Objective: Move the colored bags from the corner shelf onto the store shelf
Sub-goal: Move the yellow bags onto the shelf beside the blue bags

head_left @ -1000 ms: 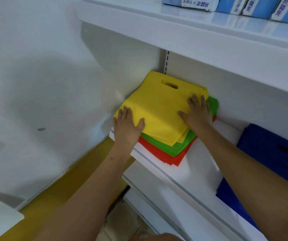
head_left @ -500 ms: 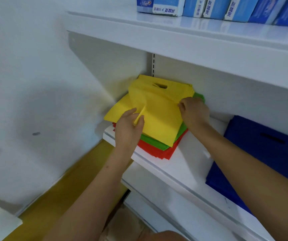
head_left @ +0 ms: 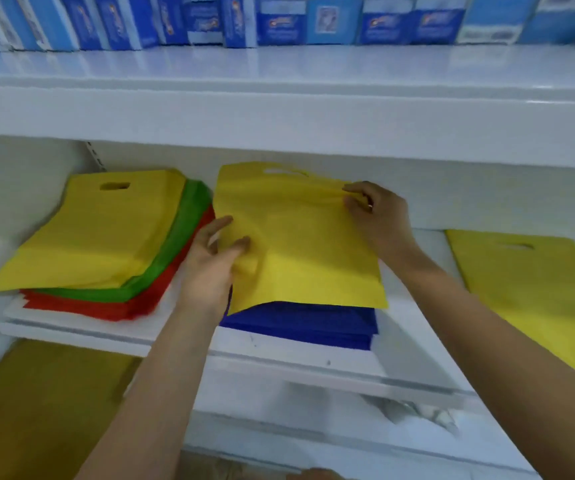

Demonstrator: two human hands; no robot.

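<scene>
A flat yellow bag [head_left: 300,244] with a cut-out handle is held above a stack of blue bags [head_left: 303,325] in the middle of the white shelf [head_left: 279,362]. My left hand [head_left: 210,268] pinches its lower left edge. My right hand [head_left: 379,220] pinches its upper right edge. At the shelf's left corner lies the source pile: yellow bags [head_left: 99,237] on top, green bags [head_left: 182,237] under them, red bags [head_left: 106,308] at the bottom. Another yellow bag [head_left: 535,296] lies flat on the shelf at the right.
The shelf above [head_left: 279,109] hangs low over the bags and carries a row of blue and white boxes [head_left: 279,22]. A lower white shelf [head_left: 314,441] juts out below. Yellow-brown floor [head_left: 36,410] shows at the lower left.
Both hands have lifted one yellow bag off the corner pile and carried it right, over the blue stack. The view has swung right, showing another yellow bag.
</scene>
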